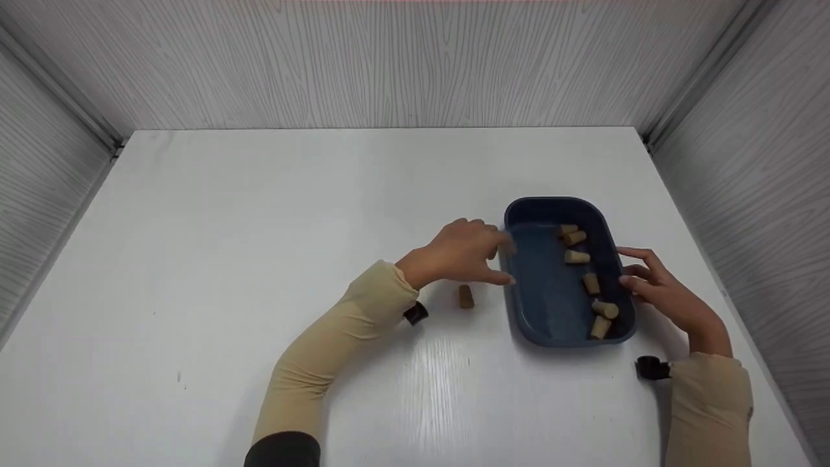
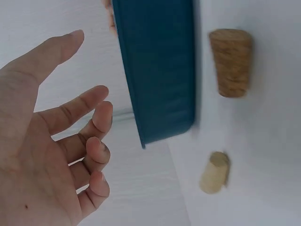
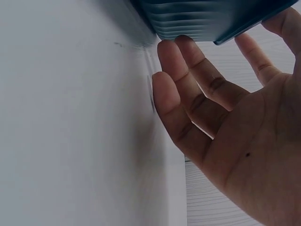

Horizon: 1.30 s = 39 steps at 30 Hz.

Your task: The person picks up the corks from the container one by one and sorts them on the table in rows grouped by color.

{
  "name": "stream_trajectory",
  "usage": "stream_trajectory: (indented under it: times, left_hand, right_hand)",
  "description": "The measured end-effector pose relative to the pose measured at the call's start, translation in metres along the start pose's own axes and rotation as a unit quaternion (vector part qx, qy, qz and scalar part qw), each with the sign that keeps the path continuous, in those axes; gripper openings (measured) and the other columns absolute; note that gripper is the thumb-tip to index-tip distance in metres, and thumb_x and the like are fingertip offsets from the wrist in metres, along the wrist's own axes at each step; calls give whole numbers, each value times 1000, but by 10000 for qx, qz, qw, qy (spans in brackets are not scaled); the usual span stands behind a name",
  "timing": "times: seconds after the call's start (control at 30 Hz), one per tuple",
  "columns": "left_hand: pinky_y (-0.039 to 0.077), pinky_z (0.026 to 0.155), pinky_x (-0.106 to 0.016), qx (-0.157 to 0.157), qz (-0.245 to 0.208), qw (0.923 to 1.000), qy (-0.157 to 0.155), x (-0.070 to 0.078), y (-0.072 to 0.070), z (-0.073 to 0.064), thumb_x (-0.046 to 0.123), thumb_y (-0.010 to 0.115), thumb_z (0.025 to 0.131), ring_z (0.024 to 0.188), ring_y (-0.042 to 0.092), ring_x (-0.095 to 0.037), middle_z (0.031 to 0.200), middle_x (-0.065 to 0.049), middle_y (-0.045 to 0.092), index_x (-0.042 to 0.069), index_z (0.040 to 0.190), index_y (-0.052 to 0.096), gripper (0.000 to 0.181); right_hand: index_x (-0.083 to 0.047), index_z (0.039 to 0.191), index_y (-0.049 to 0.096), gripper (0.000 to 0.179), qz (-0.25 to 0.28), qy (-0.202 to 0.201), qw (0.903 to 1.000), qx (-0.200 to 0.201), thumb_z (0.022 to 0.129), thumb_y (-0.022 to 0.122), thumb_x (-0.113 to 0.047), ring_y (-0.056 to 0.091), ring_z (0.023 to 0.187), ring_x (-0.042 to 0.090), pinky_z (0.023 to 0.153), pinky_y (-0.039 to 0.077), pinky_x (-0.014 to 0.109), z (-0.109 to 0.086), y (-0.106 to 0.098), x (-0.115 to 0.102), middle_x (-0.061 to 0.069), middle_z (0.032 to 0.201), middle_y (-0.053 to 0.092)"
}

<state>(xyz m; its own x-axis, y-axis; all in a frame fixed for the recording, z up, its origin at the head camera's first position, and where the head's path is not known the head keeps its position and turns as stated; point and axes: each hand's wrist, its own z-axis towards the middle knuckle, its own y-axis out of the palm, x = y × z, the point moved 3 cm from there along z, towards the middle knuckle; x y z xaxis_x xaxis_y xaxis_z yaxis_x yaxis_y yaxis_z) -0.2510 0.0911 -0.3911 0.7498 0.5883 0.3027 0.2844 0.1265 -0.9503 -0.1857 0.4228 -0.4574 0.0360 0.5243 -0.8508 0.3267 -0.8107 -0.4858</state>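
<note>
A dark blue rectangular tray (image 1: 541, 285) stands on the white table, with several cork stoppers (image 1: 576, 257) lying along its right side. At its left rim hovers my left hand (image 1: 459, 254), thumb and fingers spread apart with nothing between them; its fingertips are slightly blurred. On the table below that hand lies a tapered cork stopper (image 1: 465, 296). The left wrist view shows this area with a cork (image 2: 231, 62) and a second, paler cork (image 2: 215, 172) beside the tray. My right hand (image 1: 671, 298) holds the tray's right rim, thumb at the edge and fingers along the outer wall.
Pale wood-grain panels (image 1: 382, 65) enclose the white table (image 1: 259, 214) at the back and both sides. The right panel (image 1: 746, 162) stands close beyond the right hand. Black wrist mounts (image 1: 415, 314) hang under both sleeves.
</note>
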Motion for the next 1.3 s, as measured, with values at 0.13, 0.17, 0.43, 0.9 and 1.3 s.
stream_trajectory:
  times: [0.13,0.17,0.43,0.9,1.3]
  left_hand:
    - [43,85,-35,58,170,9993,321,15,-7,13,56,65,85,96,58,-17,105,2,66,27,126,61,51]
    - [43,85,-35,54,203,9990,385,18,-8,17,56,65,85,95,57,-16,105,2,66,28,127,60,51]
    - [41,81,-32,36,191,9983,553,37,-8,38,56,66,84,90,52,-14,100,4,62,32,127,59,50]
    - [46,71,-26,-292,357,9981,399,61,14,71,68,56,84,90,60,-8,111,11,67,32,126,60,56]
    - [46,83,-26,-713,466,9947,579,84,34,95,65,59,85,100,59,-5,118,11,62,38,131,55,54]
  right_hand:
    - [-22,150,23,51,10,-9,10000,-10,104,43,-25,56,103,-1,82,46,17,2,0,0,6,122,46]
    - [-22,150,23,51,17,-6,10000,-18,104,43,-25,56,103,-1,83,46,17,2,1,-1,6,122,46]
    - [-22,150,23,51,-53,28,10000,-5,104,44,-26,55,103,-3,83,44,16,4,0,-1,3,122,46]
    - [-24,151,21,52,65,120,9999,7,104,44,-27,57,103,-2,83,46,15,-1,1,2,11,128,44]
    - [-22,150,22,51,29,-33,10000,-3,104,43,-27,57,104,-2,83,47,16,0,-1,1,4,125,45]
